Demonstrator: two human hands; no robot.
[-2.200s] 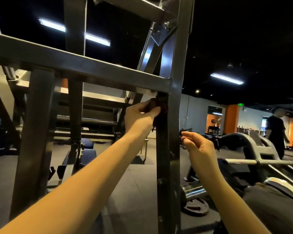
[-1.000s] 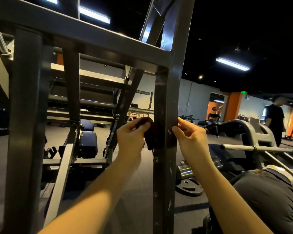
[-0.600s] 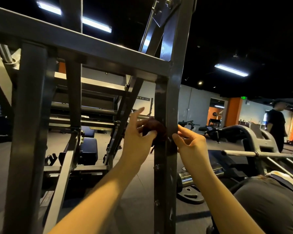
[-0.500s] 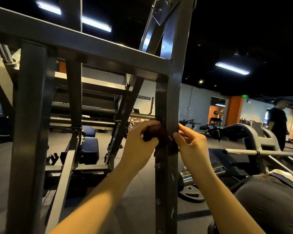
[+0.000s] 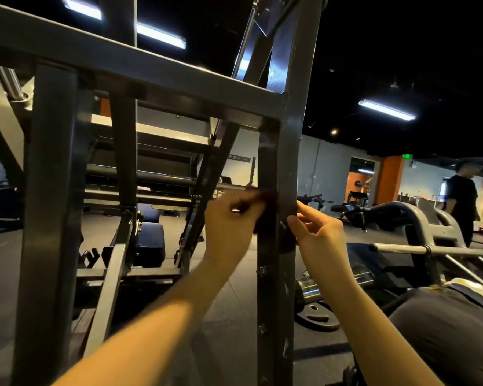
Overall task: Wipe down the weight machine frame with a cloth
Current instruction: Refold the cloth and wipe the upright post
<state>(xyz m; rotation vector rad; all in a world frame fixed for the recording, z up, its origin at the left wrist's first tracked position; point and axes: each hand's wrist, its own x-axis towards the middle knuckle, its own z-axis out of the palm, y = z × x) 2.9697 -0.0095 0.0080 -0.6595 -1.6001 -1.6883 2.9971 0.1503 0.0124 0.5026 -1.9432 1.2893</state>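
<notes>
Dark reddish-brown cloth (image 5: pixel 265 210) is bunched up against the left face of the dark grey steel upright post (image 5: pixel 286 168) of the weight machine frame, roughly at mid-height, a bit below where the long horizontal steel crossbar (image 5: pixel 129 65) joins it. We've got our left hand (image 5: pixel 229 232) curled around the cloth from the left side, fingers and thumb pinching it and pushing it onto the metal. So the cloth sits between that hand and the post, and most of it is hidden by our fingers and a bit of motion blur.

Our right hand (image 5: pixel 318 232) is on the other side of the same post, about level with the left one. Its fingertips are pinched at the post's right edge; we honestly can't tell if a bit of cloth is caught in there or if it's just the metal.

Off to the right there's a chrome barbell bar (image 5: pixel 430 249) on a neighbouring grey machine, a black weight plate (image 5: pixel 317 316) flat on the dark rubber floor (image 5: pixel 229 324), and a person in a black T-shirt (image 5: pixel 462 201) standing in the background.
</notes>
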